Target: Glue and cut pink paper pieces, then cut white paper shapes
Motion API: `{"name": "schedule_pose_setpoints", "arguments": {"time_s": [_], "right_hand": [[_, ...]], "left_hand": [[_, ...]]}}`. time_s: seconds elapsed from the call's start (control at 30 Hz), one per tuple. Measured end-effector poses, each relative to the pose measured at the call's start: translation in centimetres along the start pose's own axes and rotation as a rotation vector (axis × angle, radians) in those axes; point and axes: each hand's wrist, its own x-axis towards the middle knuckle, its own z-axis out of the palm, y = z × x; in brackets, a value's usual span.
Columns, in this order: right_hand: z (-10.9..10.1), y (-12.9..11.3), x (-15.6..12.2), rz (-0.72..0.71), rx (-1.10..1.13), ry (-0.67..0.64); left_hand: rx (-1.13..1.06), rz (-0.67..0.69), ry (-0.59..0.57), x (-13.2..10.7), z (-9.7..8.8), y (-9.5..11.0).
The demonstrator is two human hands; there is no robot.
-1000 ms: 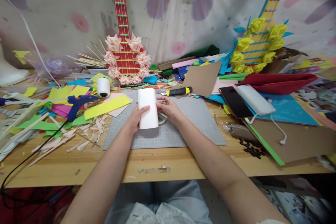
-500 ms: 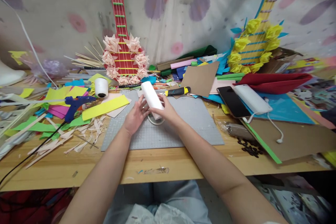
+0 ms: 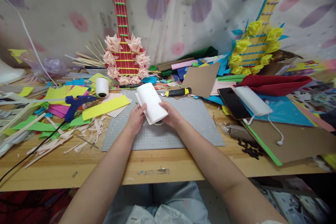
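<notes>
Both my hands hold a white foam sheet (image 3: 151, 102), curled over and tilted, above the grey cutting mat (image 3: 189, 126). My left hand (image 3: 135, 119) grips its left lower edge with fingers closed. My right hand (image 3: 172, 114) holds the right lower side, fingers wrapped under it. A tape roll lies on the mat, mostly hidden under the sheet and my right hand. A yellow-handled utility knife (image 3: 177, 92) lies just beyond on the mat's far edge.
A blue glue gun (image 3: 76, 103), a white thread spool (image 3: 102, 87), coloured paper strips and scraps crowd the left. A phone (image 3: 231, 102), a white power bank (image 3: 252, 100) with cable and cardboard lie right. Two paper guitars (image 3: 123, 42) lean at the back.
The white sheet went from standing upright as a roll on the mat to being lifted and tilted, now opened wider between both hands.
</notes>
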Motion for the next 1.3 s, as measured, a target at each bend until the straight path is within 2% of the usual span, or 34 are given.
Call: {"name": "schedule_pose_setpoints", "arguments": {"time_s": [0.13,0.2,0.27,0.4,0.53,0.63,0.73,0.9,1.13,1.3], "right_hand": [[-0.3,-0.3,0.1,-0.174,-0.564,0.161],[0.0,-0.4,0.0,-0.243,-0.689,0.212],[0.4,-0.2,0.1,-0.275,-0.711,0.247],[1.1,0.3,0.3,-0.268,-0.540,0.258],[0.1,-0.1,0.4,-0.098,-0.068,0.095],[-1.3,-0.8,0.2,0.004,0.228,0.007],[-2.4,-1.2,-0.2,0.019,0.387,-0.036],[-3.2,-1.1,-0.3,0.094,0.368,-0.057],[-4.0,-2.0,-0.4,0.131,0.280,-0.132],[-4.4,-1.9,-0.1,0.166,0.269,-0.047]], "left_hand": [[0.035,0.071,0.009,0.5,-0.6,-0.1],[0.091,0.138,0.024,0.8,-0.9,-0.5],[0.154,0.191,0.044,1.1,-0.9,-0.8],[0.212,0.191,0.134,1.4,-1.0,-1.1],[0.162,0.134,0.233,1.4,-1.1,-0.7],[0.026,0.080,0.215,1.2,-1.0,0.1],[-0.017,0.038,0.186,0.8,-1.0,0.9],[0.097,0.052,0.258,0.6,-1.5,1.4],[0.341,0.178,0.489,0.3,-1.6,2.2],[0.439,0.160,0.473,0.2,-1.6,2.0]]}}
